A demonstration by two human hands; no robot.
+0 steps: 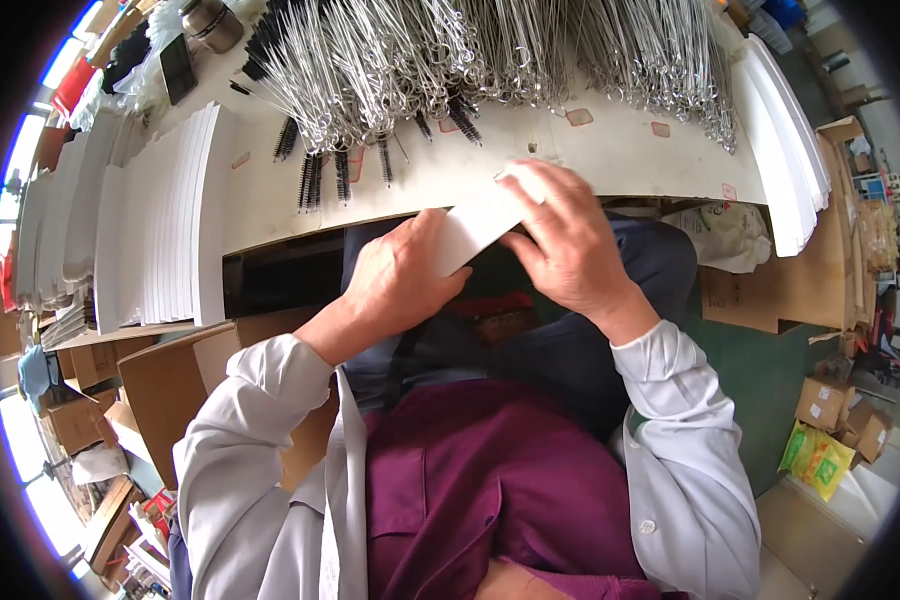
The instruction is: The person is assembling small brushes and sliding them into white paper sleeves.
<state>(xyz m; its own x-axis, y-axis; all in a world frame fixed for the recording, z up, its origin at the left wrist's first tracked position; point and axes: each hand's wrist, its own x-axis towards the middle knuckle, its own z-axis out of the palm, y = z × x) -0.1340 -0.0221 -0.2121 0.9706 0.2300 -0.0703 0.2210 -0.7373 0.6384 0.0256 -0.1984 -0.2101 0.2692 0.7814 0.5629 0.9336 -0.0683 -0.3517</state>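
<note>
A slim white box is held tilted over my lap, just off the table's near edge. My left hand is closed round its lower left end. At the upper right end, the fingers of my right hand are bent over the box, with the thumb below; the tips are slightly blurred. Beyond my hands lies a big heap of thin wire-handled brushes with looped metal ends. Several black bristle heads poke out from under the heap toward me.
Flat white boxes stand in a row at the table's left, and more white boxes lie at its right end. A metal flask and a dark phone sit at the back left. Cardboard boxes flank my legs.
</note>
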